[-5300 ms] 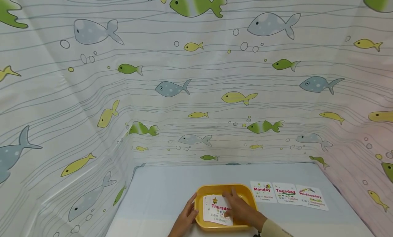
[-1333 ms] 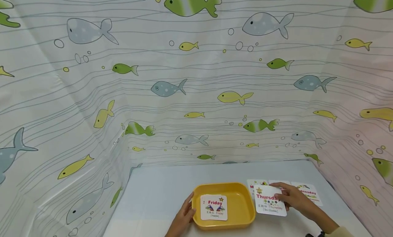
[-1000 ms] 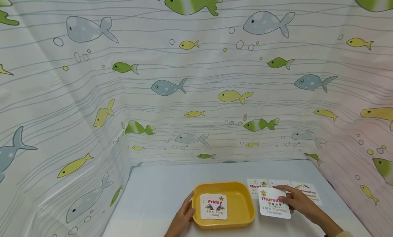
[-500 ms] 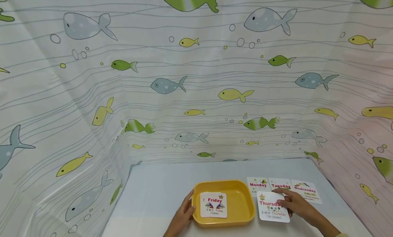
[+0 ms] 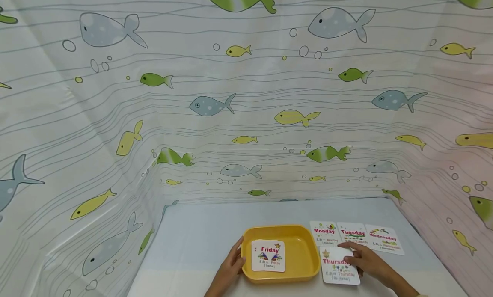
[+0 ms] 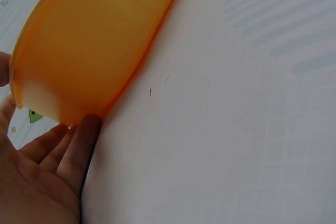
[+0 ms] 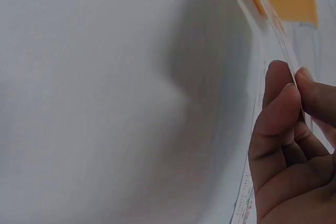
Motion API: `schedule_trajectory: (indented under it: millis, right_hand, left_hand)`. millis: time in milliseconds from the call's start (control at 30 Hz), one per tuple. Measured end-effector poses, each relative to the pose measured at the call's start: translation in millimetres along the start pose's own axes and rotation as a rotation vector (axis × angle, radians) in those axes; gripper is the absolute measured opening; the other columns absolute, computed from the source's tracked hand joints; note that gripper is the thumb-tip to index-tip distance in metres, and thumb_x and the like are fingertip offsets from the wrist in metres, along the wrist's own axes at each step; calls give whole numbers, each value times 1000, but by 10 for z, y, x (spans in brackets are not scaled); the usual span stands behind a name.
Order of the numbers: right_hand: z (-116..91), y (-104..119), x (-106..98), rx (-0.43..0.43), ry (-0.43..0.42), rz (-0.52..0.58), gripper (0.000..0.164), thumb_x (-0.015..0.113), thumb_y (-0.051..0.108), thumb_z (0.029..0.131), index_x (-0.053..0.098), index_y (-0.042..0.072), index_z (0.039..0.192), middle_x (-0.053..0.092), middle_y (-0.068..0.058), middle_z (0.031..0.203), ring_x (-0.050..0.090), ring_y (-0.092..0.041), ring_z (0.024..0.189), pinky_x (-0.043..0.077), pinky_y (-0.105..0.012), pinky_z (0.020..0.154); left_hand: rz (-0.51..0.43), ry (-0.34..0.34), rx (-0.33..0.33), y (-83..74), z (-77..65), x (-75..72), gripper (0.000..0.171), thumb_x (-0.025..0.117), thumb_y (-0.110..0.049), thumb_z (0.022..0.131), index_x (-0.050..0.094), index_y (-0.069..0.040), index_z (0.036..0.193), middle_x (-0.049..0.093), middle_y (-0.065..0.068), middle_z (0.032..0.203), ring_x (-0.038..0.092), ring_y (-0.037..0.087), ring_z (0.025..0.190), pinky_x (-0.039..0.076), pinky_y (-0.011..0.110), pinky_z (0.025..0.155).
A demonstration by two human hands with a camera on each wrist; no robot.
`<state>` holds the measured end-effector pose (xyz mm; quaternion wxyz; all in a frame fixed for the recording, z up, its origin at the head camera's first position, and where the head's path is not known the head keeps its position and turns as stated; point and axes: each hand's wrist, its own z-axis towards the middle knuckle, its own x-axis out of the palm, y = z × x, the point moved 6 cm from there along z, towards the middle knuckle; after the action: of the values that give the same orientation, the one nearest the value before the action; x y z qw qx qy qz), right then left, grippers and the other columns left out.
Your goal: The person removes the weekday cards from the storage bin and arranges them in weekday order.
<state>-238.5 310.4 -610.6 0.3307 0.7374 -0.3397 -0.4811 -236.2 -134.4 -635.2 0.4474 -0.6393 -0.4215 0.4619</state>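
My right hand [image 5: 363, 259] pinches the Thursday card [image 5: 339, 274] between thumb and fingers above the white counter [image 5: 200, 237], right of the yellow tray [image 5: 301, 258], whose left side my left hand [image 5: 230, 265] grips. Beyond the Thursday card, the Monday card [image 5: 325, 237], Tuesday card [image 5: 352, 232] and Wednesday card [image 5: 382, 237] lie in a row. Inside the tray, at left, the Friday card [image 5: 268, 266] faces up.
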Motion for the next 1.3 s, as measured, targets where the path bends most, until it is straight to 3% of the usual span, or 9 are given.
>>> schedule_trajectory:
  millis: [367, 700, 967, 1067, 1133, 1233, 1300]
  right_hand:
    - [50, -81, 70, -31, 25, -15, 49, 68, 23, 94, 57, 3, 137, 56, -5, 64, 53, -16, 51, 45, -26, 46]
    - [61, -79, 141, 44, -125, -201, 43, 73, 19, 90, 64, 13, 131, 53, -5, 66, 53, -19, 52, 43, -24, 47]
    - [64, -47, 193, -8, -174, -314, 41, 75, 18, 87, 66, 15, 127, 50, -2, 66, 50, -17, 53, 41, -23, 47]
    - [105, -58, 209, 8, -163, -353, 43, 76, 21, 86, 66, 15, 127, 59, -2, 77, 52, -15, 62, 45, -25, 56]
    - [136, -57, 216, 12, -150, -384, 45, 77, 23, 85, 66, 13, 127, 68, -4, 94, 55, -14, 73, 52, -29, 67]
    - [162, -32, 211, -4, -138, -426, 46, 80, 26, 82, 68, 12, 124, 70, -7, 119, 58, -13, 87, 56, -42, 86]
    - [166, -17, 211, -13, -134, -439, 45, 81, 25, 81, 68, 12, 122, 69, -8, 119, 57, -13, 88, 56, -44, 87]
  left_hand:
    - [-5, -14, -6, -4, -16, 3, 62, 53, -30, 102, 28, -37, 158, 38, 31, 153, 59, 38, 124, 61, 42, 85]
    - [0, -8, -2, -8, -1, -2, 61, 54, -32, 102, 29, -36, 157, 38, 30, 154, 57, 40, 128, 61, 39, 85]
    - [-10, -5, 0, -3, -9, -1, 61, 54, -32, 102, 28, -37, 157, 39, 30, 154, 57, 39, 127, 61, 41, 85]
    - [-6, -6, -4, -3, -6, -4, 61, 54, -31, 102, 28, -36, 158, 40, 30, 153, 58, 39, 126, 61, 40, 85]
    - [-6, -4, -2, -13, -5, -5, 61, 54, -31, 102, 29, -35, 158, 40, 30, 153, 58, 39, 126, 61, 40, 85]
    - [-8, 1, 8, -20, -12, -4, 60, 53, -30, 103, 28, -36, 158, 40, 29, 153, 58, 38, 126, 61, 39, 86]
    - [-11, 0, 8, -22, -16, -1, 60, 53, -30, 103, 29, -37, 157, 41, 28, 153, 58, 37, 127, 61, 39, 86]
